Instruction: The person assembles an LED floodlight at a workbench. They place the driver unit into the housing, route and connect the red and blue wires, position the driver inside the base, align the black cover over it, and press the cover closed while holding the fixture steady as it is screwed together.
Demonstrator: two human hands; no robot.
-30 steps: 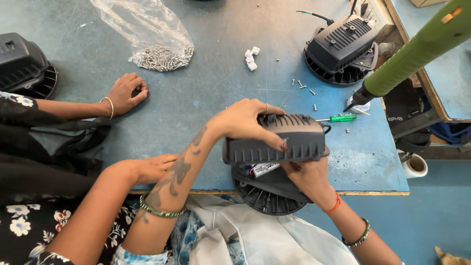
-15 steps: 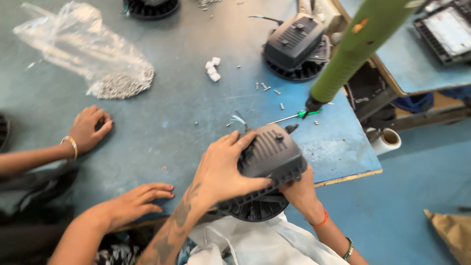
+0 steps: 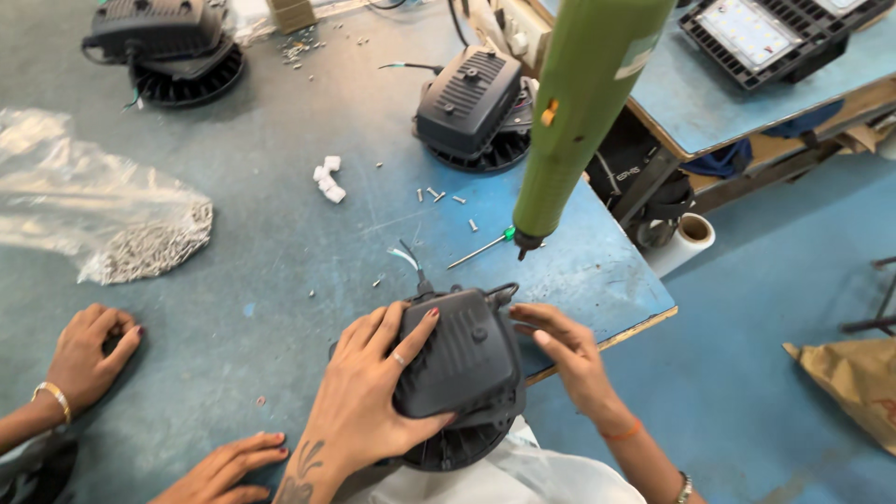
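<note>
Black lamp housing (image 3: pixel 457 359) at table edge (image 3: pixel 597 341) is pinned under L hand (image 3: pixel 373 392), fingers spread & pressed on top, R hand (image 3: pixel 560 350) open w/ fingertips at its side; judged heavy, rigid, best gripped by both side rims; hanging green driver (image 3: pixel 583 112) just beyond R hand.

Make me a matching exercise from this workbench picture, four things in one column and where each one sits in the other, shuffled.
Things:
1. green power screwdriver
2. clear bag of screws
3. black lamp housing
4. roll of tape

Places:
A. under the left hand, at the table's near edge
B. on the floor beside the table
C. hanging above the table
D. lying on the table, far left

Pairs: 1-C, 2-D, 3-A, 4-B
</note>
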